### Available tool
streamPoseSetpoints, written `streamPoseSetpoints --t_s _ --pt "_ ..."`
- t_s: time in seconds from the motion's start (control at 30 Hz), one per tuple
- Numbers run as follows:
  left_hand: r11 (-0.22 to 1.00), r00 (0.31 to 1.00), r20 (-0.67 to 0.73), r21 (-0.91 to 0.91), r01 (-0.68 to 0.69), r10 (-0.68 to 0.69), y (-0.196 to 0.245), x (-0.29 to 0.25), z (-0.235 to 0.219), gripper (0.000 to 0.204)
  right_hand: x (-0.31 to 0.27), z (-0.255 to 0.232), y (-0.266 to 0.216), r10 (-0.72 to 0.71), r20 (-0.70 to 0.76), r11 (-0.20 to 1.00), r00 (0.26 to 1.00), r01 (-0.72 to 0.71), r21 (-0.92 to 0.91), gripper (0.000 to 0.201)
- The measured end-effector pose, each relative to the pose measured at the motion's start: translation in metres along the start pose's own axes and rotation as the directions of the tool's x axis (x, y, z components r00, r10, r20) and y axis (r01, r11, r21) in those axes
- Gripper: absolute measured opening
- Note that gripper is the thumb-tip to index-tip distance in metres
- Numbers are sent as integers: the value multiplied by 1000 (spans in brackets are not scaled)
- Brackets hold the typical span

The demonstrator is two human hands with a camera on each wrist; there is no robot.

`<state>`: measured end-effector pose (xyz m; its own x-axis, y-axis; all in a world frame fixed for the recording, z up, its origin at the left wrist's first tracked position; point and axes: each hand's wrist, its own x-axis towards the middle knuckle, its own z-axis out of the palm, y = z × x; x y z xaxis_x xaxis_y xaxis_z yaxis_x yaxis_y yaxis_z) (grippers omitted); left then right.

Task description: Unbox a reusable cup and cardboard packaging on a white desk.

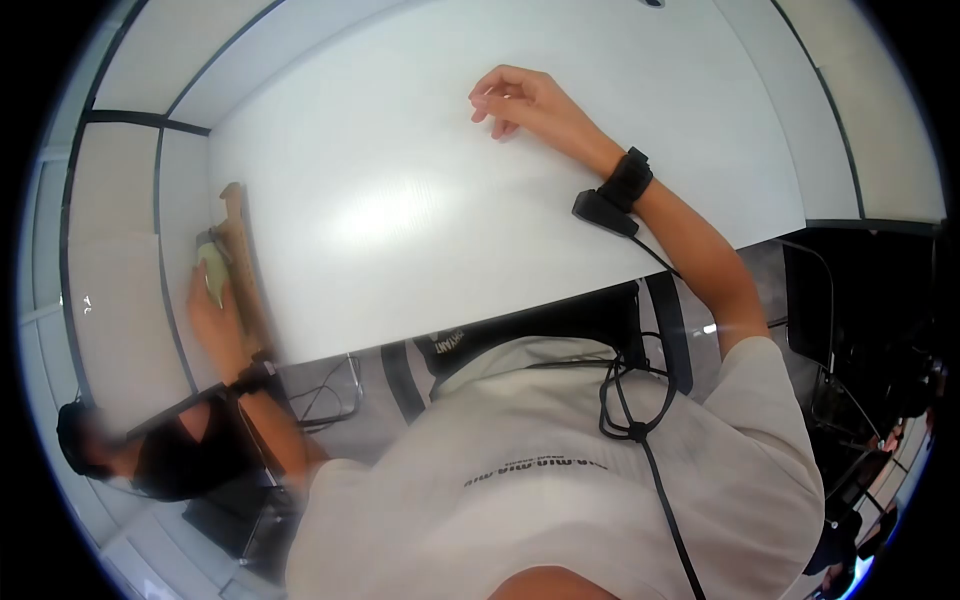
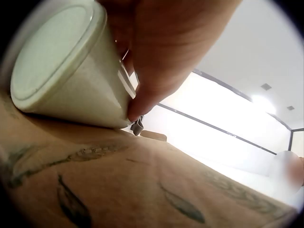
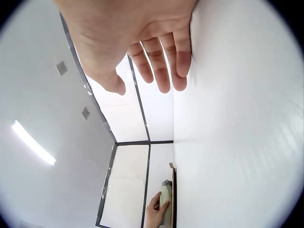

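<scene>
My left hand [image 1: 212,322] grips a pale green bottle [image 1: 213,272] at the table's left end. In the left wrist view the bottle [image 2: 88,95] lies on its side, base towards the camera, on a brown surface [image 2: 128,190] printed with leaves; the fingers [image 2: 147,90] hold its far part. The right wrist view shows the bottle's grey top [image 3: 166,183] beside a thin brown edge. My right hand [image 1: 525,103] is at the white table's far middle, holding nothing, its fingers [image 3: 156,61] loosely bent and apart.
The white table [image 1: 400,230] has pale panels [image 1: 115,190] along its left side. A long brown item [image 1: 242,270] lies along its left edge. A black cable [image 1: 655,258] runs from the right wrist camera. Another person [image 1: 170,455] is at the lower left.
</scene>
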<state>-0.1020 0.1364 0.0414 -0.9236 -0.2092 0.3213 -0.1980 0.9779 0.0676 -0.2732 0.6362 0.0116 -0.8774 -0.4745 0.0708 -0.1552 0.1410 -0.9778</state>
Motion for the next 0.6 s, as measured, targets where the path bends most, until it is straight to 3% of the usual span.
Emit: streamPoseSetpoints --t_s 0.17,0.23,0.27,0.3,0.33,0.37,0.43,0.5,0.53,0.57,0.6 --pt "999 999 -11 18 -38 38 1 -8 -1 45 -1 1 -1 -7 0 1000 1000 7 0 29" --pt "997 996 -87 -71 -1 -5 2 -19 -6 41 -1 0 -2 5 0 1000 1000 -5 -2 29" --pt "996 977 -193 44 -83 90 -16 -25 -2 36 0 0 1 -3 0 1000 1000 3 -5 29" --pt "996 977 -192 44 -84 91 -12 -37 -5 36 0 -1 1 -2 0 1000 1000 2 -5 29" --pt "994 937 -341 -95 44 -74 -5 -52 -9 31 0 -1 0 -2 2 1000 1000 2 0 29" --pt "958 855 -456 -248 147 -249 -1 -64 -13 26 -1 0 -1 -1 5 1000 1000 1 6 29" --pt "878 714 -625 -477 -31 -314 -6 -87 -10 27 -1 0 -3 18 0 1000 1000 -18 0 29" --pt "827 567 -644 -549 125 -513 14 -101 -21 37 -1 0 -1 9 0 1000 1000 -9 -9 28" --pt "831 517 -667 -526 182 -536 -10 -113 -17 40 -1 0 0 2 -1 1000 1000 -2 -10 28" --pt "831 517 -667 -526 182 -536 -21 -117 -11 40 -1 0 1 -5 -1 1000 1000 5 -10 27" --pt "748 416 -638 -637 188 -648 -29 -121 -6 39 -1 0 0 -4 -1 1000 1000 4 -3 27"
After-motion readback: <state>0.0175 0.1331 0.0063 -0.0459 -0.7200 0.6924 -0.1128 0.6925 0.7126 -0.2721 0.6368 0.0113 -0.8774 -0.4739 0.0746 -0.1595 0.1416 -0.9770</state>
